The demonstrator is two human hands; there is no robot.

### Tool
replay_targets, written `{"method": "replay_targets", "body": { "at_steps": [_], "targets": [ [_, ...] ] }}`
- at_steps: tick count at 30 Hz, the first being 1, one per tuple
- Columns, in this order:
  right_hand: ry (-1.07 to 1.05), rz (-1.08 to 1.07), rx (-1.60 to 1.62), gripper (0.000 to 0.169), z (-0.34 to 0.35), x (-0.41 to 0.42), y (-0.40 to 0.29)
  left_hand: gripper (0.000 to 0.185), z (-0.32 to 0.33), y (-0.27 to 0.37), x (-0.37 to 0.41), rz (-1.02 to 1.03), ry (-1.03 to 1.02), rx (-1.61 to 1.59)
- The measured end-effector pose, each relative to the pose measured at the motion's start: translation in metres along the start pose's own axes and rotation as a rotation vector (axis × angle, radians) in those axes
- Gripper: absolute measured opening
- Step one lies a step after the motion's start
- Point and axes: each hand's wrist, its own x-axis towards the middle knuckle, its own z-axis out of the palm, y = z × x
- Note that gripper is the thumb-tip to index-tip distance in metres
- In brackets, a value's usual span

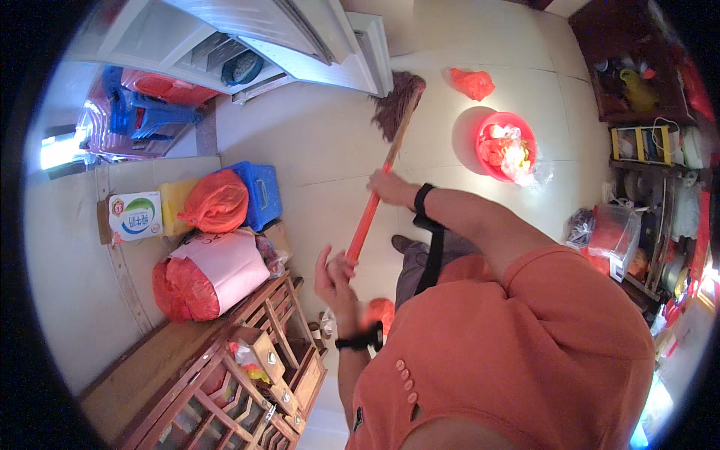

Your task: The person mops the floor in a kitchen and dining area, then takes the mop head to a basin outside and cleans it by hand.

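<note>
A string mop lies slanted across the view, its dark reddish-brown strands spread on the tiled floor beside a white door's edge. My right hand is wrapped around the middle of its red-covered handle, just below the bare wooden part. At the handle's near end is my left hand, with some fingers curled on it and at least one finger sticking out. Both wrists wear black bands. To the right of the mop head are a crumpled red plastic bag and a red bin full of plastic bags.
The white door stands ajar near the mop head. At left are a blue crate, red bags and a wooden cabinet. Blue stools stand farther back. Along the right wall runs a cluttered shelf with a clear plastic box.
</note>
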Motion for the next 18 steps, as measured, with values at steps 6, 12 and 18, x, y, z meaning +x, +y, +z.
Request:
{"method": "replay_targets", "body": {
  "at_steps": [6, 12, 18],
  "targets": [
    [0.195, 0.178, 0.02, 0.016, -0.074, -0.033, 0.073, 0.032, 0.082, 0.02, 0.063, 0.177, -0.409, 0.054],
    [0.018, 0.146, 0.03, 0.009, -0.088, -0.033, 0.024, 0.034, 0.052, 0.072, 0.055, 0.079, -0.386, 0.074],
    [-0.199, 0.061, 0.162, 0.012, -0.071, 0.011, -0.088, 0.042, -0.047, 0.127, 0.018, 0.068, -0.203, 0.196]
  ]
}}
